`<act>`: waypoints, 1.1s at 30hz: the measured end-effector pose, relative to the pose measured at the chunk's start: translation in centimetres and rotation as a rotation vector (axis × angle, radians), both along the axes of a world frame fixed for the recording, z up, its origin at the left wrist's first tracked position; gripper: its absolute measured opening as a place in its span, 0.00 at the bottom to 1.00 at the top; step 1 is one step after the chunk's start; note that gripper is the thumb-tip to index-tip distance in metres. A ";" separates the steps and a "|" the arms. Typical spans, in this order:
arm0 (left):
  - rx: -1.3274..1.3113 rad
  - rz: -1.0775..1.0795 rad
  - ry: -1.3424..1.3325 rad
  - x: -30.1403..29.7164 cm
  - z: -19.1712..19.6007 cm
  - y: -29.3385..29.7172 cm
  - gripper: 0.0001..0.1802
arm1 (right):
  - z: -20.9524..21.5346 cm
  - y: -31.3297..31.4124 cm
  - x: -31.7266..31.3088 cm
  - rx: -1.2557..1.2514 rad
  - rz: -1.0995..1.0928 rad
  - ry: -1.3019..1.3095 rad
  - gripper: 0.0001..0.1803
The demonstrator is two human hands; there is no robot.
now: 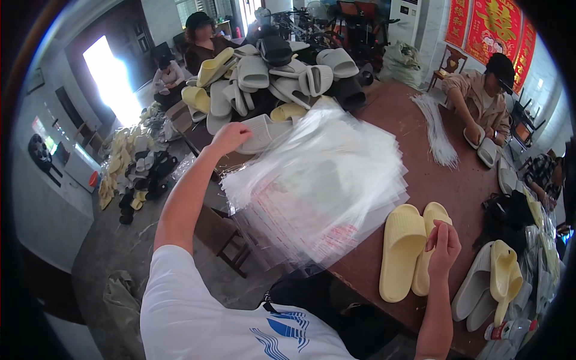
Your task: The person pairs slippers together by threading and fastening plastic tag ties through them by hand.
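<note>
My left hand [231,137] reaches out to the pile, fingers stretched forward and partly bent. Just beyond its fingertips lies a grey slipper [259,133]; whether they touch cannot be made out. My right hand [443,245] hovers at a pair of yellow slippers, its fingers loosely curled with nothing visible in them. The left yellow slipper [401,255] lies sole down, toe toward me reversed or not unclear. Its mate, the right yellow slipper [423,270], is partly hidden by my hand. Between my arms a stack of clear plastic bags [324,186] with red print is spread.
A heap of grey, yellow and black slippers [252,75] covers the table's far end. White ties [437,129] lie on the brown table [384,114]. Grey slippers [474,288], a yellow pair [506,276] and a bottle [510,330] sit at right. Another person [483,90] handles slippers opposite.
</note>
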State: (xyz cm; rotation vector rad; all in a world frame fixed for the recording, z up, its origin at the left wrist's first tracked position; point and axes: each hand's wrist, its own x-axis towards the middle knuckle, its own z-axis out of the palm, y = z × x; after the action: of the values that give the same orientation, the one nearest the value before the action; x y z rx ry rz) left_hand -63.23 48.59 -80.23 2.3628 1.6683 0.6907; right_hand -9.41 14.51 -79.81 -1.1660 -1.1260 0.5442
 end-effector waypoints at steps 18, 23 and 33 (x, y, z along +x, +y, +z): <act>-0.708 0.164 -0.064 -2.1 4.2 -9.2 0.18 | 0.8 -0.3 1.0 -0.011 -0.026 0.026 0.13; -0.701 0.144 -0.142 -3.2 4.0 -10.1 0.19 | 0.6 -0.2 1.1 -0.022 -0.020 0.052 0.14; 0.187 0.181 0.189 0.0 6.7 -10.5 0.22 | 0.1 0.5 2.3 -0.043 -0.008 0.065 0.14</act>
State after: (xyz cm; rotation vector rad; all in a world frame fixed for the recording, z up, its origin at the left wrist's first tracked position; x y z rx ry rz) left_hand -63.18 38.10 -73.50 2.4936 1.9973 0.7001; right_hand -7.11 15.01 -79.75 -1.1810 -1.0578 0.5984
